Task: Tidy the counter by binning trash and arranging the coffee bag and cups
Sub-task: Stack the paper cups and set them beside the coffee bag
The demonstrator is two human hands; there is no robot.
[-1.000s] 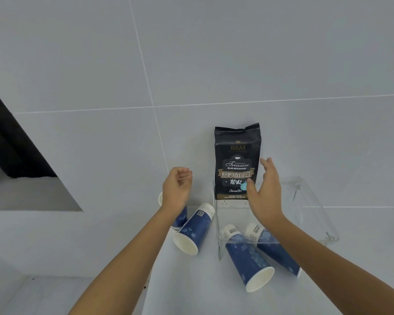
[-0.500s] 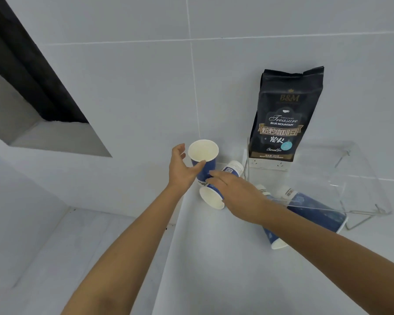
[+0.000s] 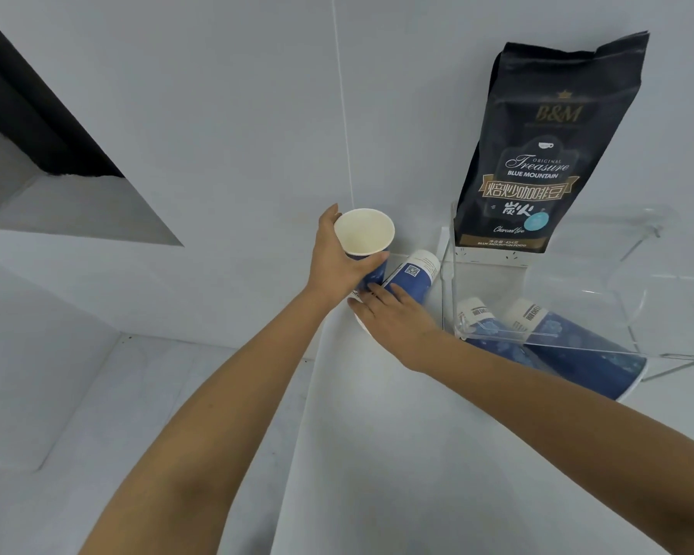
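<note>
A black coffee bag (image 3: 545, 154) stands upright against the wall, on the clear acrylic stand (image 3: 601, 342). My left hand (image 3: 333, 266) grips an upright blue paper cup (image 3: 363, 238) with a white inside, near the counter's left edge. Just right of it a second blue cup (image 3: 411, 276) lies on its side, and my right hand (image 3: 393, 318) rests over its mouth end with fingers wrapped on it. Two more blue cups (image 3: 569, 346) lie on their sides under the acrylic stand.
The white counter (image 3: 417, 454) ends in an edge at the left, with a lower grey floor (image 3: 77, 414) beyond it. A tiled wall rises behind the cups. A dark recess (image 3: 49, 154) opens in the wall at the upper left.
My right hand left the coffee bag and came down onto the lying cup. My left hand closed around the upright cup. The view shifted closer and to the left.
</note>
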